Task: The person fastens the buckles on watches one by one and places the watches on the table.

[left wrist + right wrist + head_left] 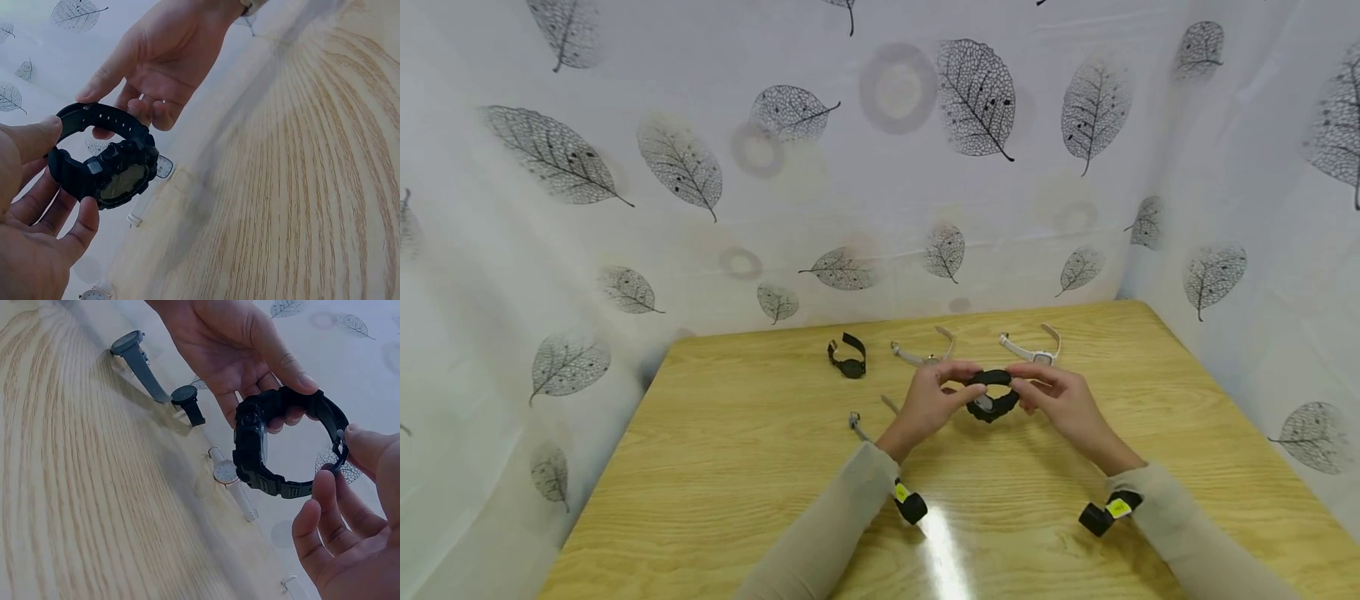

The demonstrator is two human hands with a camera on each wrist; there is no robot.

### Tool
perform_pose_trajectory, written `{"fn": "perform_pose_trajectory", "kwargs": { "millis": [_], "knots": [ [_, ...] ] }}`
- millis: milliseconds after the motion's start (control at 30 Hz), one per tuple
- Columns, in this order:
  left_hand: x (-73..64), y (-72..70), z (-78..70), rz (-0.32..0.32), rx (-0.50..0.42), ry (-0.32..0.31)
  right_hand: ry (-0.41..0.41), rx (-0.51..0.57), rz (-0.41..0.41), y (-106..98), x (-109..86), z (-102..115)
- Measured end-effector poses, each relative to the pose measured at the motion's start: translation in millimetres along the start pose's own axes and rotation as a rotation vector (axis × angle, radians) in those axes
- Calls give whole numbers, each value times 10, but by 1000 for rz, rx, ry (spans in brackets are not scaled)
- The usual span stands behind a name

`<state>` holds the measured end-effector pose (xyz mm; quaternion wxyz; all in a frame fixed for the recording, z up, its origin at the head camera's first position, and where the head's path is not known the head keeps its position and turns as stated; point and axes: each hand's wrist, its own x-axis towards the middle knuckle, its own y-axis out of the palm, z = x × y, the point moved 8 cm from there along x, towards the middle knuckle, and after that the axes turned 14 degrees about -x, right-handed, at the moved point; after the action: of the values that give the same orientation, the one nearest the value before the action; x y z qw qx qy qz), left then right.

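Observation:
A chunky black wristwatch (992,408) is held up over the table between both hands, its strap forming a loop. My left hand (925,408) pinches one side of the strap near the case, thumb on top and fingers beneath. On the other side, my right hand (1067,408) grips the strap between thumb and fingertips, right at the buckle (340,440) in the right wrist view. The left wrist view shows the watch's face (125,181) tilted downward and a row of holes along the strap.
Behind the hands, a small black watch (852,367), a white-strapped round watch (225,472) and a white square-faced watch (1042,357) lie along the table's (737,500) far side. A grey watch (857,425) is partly hidden by my left hand. Leaf-patterned curtains (887,192) surround the table.

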<state>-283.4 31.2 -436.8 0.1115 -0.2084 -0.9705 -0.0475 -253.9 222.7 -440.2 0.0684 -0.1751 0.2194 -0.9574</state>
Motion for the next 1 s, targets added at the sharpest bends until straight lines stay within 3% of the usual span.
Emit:
{"fn": "perform_pose_trajectory", "kwargs": {
  "millis": [467,700,867,1000],
  "knots": [
    [18,87,37,20,50,-13,12,-114,-35,45,36,47],
    [18,99,52,25,37,16,30,-149,-69,45,42,34],
    [19,43,106,-15,-7,-25,38,-118,-64,54,40,13],
    [46,-53,140,-83,-113,-51,2,-93,-71,32,30,19]
  ]
}}
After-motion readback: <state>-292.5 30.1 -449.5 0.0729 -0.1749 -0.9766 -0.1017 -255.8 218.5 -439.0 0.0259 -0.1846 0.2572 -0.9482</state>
